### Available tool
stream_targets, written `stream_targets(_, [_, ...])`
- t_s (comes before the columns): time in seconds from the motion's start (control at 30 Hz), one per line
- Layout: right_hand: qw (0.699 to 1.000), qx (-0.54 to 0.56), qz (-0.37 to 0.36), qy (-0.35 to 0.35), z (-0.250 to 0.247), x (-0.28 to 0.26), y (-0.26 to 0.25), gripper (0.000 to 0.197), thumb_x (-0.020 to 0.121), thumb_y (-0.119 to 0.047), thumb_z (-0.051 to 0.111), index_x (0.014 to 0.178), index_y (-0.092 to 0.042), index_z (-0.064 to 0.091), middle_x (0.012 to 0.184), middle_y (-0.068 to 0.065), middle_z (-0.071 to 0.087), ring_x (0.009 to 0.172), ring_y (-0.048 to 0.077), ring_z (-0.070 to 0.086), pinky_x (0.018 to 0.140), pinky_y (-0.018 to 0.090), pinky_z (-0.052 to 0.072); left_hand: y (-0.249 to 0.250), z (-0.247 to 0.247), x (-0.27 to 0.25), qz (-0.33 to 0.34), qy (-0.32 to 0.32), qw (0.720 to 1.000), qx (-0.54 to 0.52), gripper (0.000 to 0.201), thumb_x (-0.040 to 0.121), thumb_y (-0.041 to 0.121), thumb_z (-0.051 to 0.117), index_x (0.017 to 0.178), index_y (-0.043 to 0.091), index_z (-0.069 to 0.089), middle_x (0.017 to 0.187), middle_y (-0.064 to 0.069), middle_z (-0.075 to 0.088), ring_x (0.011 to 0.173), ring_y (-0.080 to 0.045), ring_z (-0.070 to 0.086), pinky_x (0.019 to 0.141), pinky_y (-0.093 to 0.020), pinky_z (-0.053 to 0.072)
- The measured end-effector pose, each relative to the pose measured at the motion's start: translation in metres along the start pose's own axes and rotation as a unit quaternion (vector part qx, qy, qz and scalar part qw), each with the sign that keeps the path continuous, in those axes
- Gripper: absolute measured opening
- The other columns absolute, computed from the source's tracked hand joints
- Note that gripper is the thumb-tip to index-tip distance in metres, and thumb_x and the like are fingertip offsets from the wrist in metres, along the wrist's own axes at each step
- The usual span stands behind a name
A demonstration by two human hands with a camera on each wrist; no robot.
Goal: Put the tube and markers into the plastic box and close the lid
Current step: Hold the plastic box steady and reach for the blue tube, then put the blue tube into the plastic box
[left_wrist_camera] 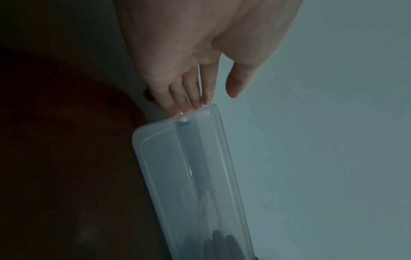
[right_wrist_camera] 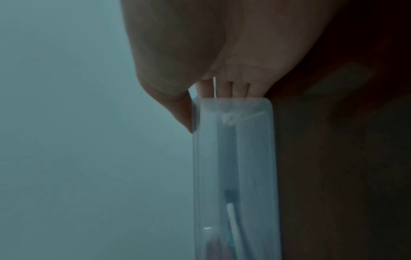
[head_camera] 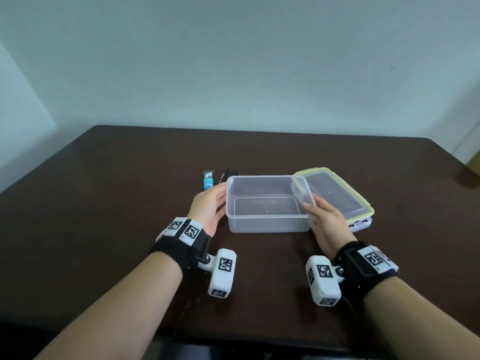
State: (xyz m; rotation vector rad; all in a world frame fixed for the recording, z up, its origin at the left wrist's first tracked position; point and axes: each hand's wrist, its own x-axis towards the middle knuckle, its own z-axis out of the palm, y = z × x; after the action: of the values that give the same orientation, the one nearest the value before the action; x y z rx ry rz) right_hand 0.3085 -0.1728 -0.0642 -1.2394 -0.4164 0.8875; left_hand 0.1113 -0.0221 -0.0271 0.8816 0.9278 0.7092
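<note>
A clear plastic box (head_camera: pixel 267 224) stands empty at the middle of the dark table. My left hand (head_camera: pixel 220 196) lies with straight fingers against its left end wall; the left wrist view shows the same fingertips (left_wrist_camera: pixel 195 103) touching the box (left_wrist_camera: pixel 191 176), thumb apart. My right hand (head_camera: pixel 311 209) is at the right end, thumb on the rim and fingers (right_wrist_camera: pixel 222 89) flat on the end wall of the box (right_wrist_camera: pixel 244 158). The lid (head_camera: pixel 335 196), edged in yellow-green, leans on the box's right rim. A blue and black tube (head_camera: pixel 207 181) and black markers (head_camera: pixel 228 174) lie behind my left hand.
The dark brown table (head_camera: pixel 104 203) runs to a pale wall behind. Its front edge is close under my forearms. White tracking blocks hang from both black wrist straps.
</note>
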Motion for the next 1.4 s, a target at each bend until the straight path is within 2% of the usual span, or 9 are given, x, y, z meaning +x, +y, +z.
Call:
stream_targets(0.3, [0.999, 0.048, 0.017, 0.0, -0.007, 0.01, 0.003, 0.055, 0.092, -0.009, 0.053, 0.146, -0.015, 0.047, 0.133, 0.007, 0.065, 0.122, 0.02, 0.062, 0.11, 0.039, 0.04, 0.0, -0.019, 0.028, 0.012, 0.048, 0.998, -0.031, 0.022, 0.093, 0.019, 0.061, 0.112, 0.013, 0.068, 0.108, -0.005, 0.074, 0.101, -0.02, 0.07, 0.082, -0.036, 0.056])
stream_targets(0.47, [0.997, 0.072, 0.015, 0.026, -0.004, 0.01, 0.004, 0.056, 0.091, -0.015, 0.062, 0.145, -0.012, 0.047, 0.13, 0.01, 0.066, 0.119, 0.021, 0.064, 0.107, 0.037, 0.044, 0.002, -0.018, 0.041, 0.094, 0.231, 0.968, -0.019, 0.022, 0.089, 0.006, 0.056, 0.098, 0.017, 0.072, 0.084, -0.002, 0.069, 0.072, -0.01, 0.065, 0.062, -0.025, 0.052])
stream_targets(0.57, [0.997, 0.066, 0.008, 0.028, -0.002, 0.007, 0.005, 0.055, 0.09, -0.014, 0.066, 0.143, -0.009, 0.05, 0.124, 0.011, 0.07, 0.113, 0.021, 0.068, 0.102, 0.037, 0.048, -0.003, -0.022, 0.051, 0.152, 0.296, 0.94, 0.073, 0.023, 0.083, 0.008, 0.06, 0.098, 0.019, 0.072, 0.093, -0.005, 0.073, 0.081, -0.02, 0.07, 0.075, -0.035, 0.058])
stream_targets(0.73, [0.999, 0.042, -0.006, 0.026, 0.002, 0.003, 0.003, 0.045, 0.091, -0.009, 0.062, 0.136, -0.004, 0.057, 0.123, 0.015, 0.07, 0.114, 0.027, 0.067, 0.096, 0.035, 0.052, 0.001, -0.026, 0.063, 0.15, 0.267, 0.899, 0.314, 0.031, 0.084, 0.027, 0.065, 0.114, 0.018, 0.069, 0.123, -0.005, 0.065, 0.101, -0.022, 0.065, 0.076, -0.026, 0.041])
stream_targets(0.87, [0.999, 0.041, -0.009, 0.031, 0.001, 0.003, 0.003, 0.043, 0.092, -0.008, 0.061, 0.135, -0.005, 0.058, 0.121, 0.014, 0.071, 0.114, 0.027, 0.067, 0.091, 0.033, 0.053, 0.011, -0.021, 0.07, 0.112, 0.184, 0.862, 0.458, 0.05, 0.081, 0.042, 0.071, 0.124, 0.017, 0.061, 0.113, -0.002, 0.065, 0.088, -0.02, 0.059, 0.076, -0.029, 0.045])
stream_targets(1.03, [0.999, 0.035, -0.007, 0.034, 0.0, 0.005, 0.004, 0.044, 0.092, -0.01, 0.062, 0.136, -0.006, 0.057, 0.12, 0.014, 0.071, 0.112, 0.027, 0.068, 0.093, 0.034, 0.053, 0.016, -0.022, 0.079, 0.074, 0.188, 0.837, 0.508, 0.04, 0.073, 0.036, 0.076, 0.108, 0.017, 0.073, 0.102, -0.009, 0.075, 0.081, -0.03, 0.074, 0.079, -0.04, 0.061])
stream_targets(1.2, [0.998, 0.045, -0.005, 0.034, 0.0, 0.006, 0.005, 0.047, 0.091, -0.01, 0.063, 0.138, -0.006, 0.055, 0.122, 0.014, 0.07, 0.113, 0.027, 0.067, 0.095, 0.036, 0.052, 0.015, -0.029, 0.083, 0.059, 0.216, 0.892, 0.394, 0.029, 0.074, 0.026, 0.07, 0.099, 0.012, 0.077, 0.085, -0.007, 0.075, 0.073, -0.026, 0.074, 0.074, -0.039, 0.063])
stream_targets(1.3, [0.998, 0.053, -0.004, 0.037, -0.001, 0.009, 0.006, 0.049, 0.09, -0.011, 0.065, 0.138, -0.006, 0.055, 0.123, 0.015, 0.07, 0.113, 0.027, 0.068, 0.1, 0.039, 0.05, 0.011, -0.033, 0.067, 0.028, 0.183, 0.97, 0.156, 0.03, 0.08, 0.013, 0.072, 0.105, -0.004, 0.071, 0.08, -0.012, 0.071, 0.072, -0.02, 0.071, 0.072, -0.035, 0.062])
stream_targets(1.4, [0.998, 0.056, -0.003, 0.033, -0.003, 0.009, 0.008, 0.049, 0.09, -0.011, 0.065, 0.138, -0.005, 0.055, 0.123, 0.016, 0.07, 0.114, 0.029, 0.067, 0.102, 0.041, 0.048, 0.011, -0.031, 0.029, 0.035, 0.151, 0.987, -0.03, 0.013, 0.083, 0.006, 0.07, 0.093, -0.003, 0.067, 0.088, -0.017, 0.071, 0.081, -0.021, 0.071, 0.074, -0.032, 0.061])
